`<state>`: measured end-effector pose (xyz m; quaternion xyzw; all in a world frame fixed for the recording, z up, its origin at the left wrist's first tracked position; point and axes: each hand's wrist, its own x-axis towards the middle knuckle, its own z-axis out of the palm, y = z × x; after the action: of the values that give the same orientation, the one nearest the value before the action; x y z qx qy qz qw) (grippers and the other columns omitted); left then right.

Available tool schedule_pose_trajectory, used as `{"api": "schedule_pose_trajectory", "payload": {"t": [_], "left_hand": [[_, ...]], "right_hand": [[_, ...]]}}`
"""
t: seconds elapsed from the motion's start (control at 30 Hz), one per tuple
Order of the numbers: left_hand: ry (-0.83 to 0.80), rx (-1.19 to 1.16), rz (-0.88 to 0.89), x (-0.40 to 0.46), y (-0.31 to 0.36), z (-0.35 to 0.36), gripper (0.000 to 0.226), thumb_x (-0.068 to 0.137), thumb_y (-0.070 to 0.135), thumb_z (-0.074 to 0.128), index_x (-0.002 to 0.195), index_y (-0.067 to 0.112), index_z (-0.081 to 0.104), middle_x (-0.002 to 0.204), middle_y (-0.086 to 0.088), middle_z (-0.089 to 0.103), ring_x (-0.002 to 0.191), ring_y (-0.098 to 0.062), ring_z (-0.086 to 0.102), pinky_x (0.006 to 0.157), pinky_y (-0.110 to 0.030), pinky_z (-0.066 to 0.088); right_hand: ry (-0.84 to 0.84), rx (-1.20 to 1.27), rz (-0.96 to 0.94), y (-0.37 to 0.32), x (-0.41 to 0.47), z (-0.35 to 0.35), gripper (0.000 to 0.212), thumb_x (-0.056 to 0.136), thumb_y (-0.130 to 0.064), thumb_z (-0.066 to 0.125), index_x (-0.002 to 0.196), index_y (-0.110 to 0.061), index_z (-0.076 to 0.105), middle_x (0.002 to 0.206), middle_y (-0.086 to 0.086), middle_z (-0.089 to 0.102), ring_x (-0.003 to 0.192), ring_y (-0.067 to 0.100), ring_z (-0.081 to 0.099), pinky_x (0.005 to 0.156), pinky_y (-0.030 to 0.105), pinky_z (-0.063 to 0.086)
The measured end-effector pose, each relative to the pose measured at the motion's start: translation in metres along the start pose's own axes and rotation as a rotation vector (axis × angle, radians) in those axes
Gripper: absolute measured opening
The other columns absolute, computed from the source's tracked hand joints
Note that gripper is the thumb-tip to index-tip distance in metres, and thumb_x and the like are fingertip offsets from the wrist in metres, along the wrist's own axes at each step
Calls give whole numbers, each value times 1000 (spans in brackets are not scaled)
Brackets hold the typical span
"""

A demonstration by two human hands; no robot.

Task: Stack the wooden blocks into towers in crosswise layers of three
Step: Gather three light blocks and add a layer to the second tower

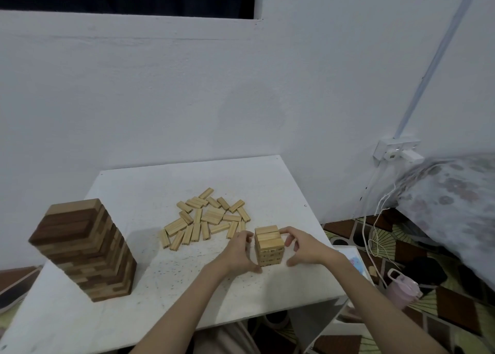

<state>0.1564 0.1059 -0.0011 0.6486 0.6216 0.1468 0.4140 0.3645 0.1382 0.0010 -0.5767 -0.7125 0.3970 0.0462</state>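
The left hand (239, 249) and right hand (304, 246) are cupping opposite sides of the short tower of pale rectangular wooden blocks (268, 246), fingers curved and half-open, fingertips touching its walls rather than lifting any block. This tower is standing near the front right edge of the white square tabletop (134, 182), its top layer showing three blocks side by side. Dark marks on its lower blocks are too small to read. Just behind the tower, loose pale blocks (206, 219) are lying scattered. Well to the tower's left, a taller tower of mixed dark and light brown wooden blocks (85, 249) is standing.
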Motion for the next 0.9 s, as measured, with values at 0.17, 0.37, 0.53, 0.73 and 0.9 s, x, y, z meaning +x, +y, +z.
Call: {"api": "schedule_pose_trajectory", "payload": {"t": [0.17, 0.37, 0.53, 0.73, 0.9], "left_hand": [[47, -504, -286, 1, 13, -21, 14, 92, -3, 41, 89, 9, 47, 86, -9, 47, 71, -20, 47, 66, -31, 42], [-58, -1095, -507, -11, 39, -26, 62, 95, 58, 33, 114, 0, 41, 75, -9, 36, 64, -20, 36, 62, -32, 35], [-95, -1131, -419, -44, 80, -28, 79, 98, 56, 12, 140, -9, 26, 146, -11, 33, 137, -23, 26, 110, -30, 23], [-173, -1217, -459, -43, 88, -28, 87, 95, 62, 7, 118, -9, 50, 91, -17, 66, 114, -31, 55, 78, -37, 41], [-247, -1247, -414, -32, 80, -23, 94, 91, 68, 10, 126, -12, 47, 129, -26, 52, 124, -36, 49, 96, -43, 39]], "right_hand": [[98, 268, 155, -2, 1, -10, 44, 92, 1, 44, 136, -7, 43, 102, 8, 56, 76, 14, 52, 66, 23, 45], [-8, 754, 283, -39, -7, -12, 77, 87, -71, 31, 122, -4, 40, 96, 14, 52, 78, 23, 53, 66, 29, 43], [-4, 808, 301, -51, 0, -4, 82, 76, -85, 23, 98, -8, 42, 82, 8, 40, 71, 19, 41, 67, 26, 38], [-32, 809, 292, -55, 3, -1, 83, 64, -92, 23, 81, -13, 44, 65, 3, 38, 61, 18, 41, 67, 26, 37], [-142, 823, 205, -59, 0, 0, 89, 84, -78, 10, 93, -12, 68, 81, 4, 71, 84, 17, 64, 79, 26, 49]]}}
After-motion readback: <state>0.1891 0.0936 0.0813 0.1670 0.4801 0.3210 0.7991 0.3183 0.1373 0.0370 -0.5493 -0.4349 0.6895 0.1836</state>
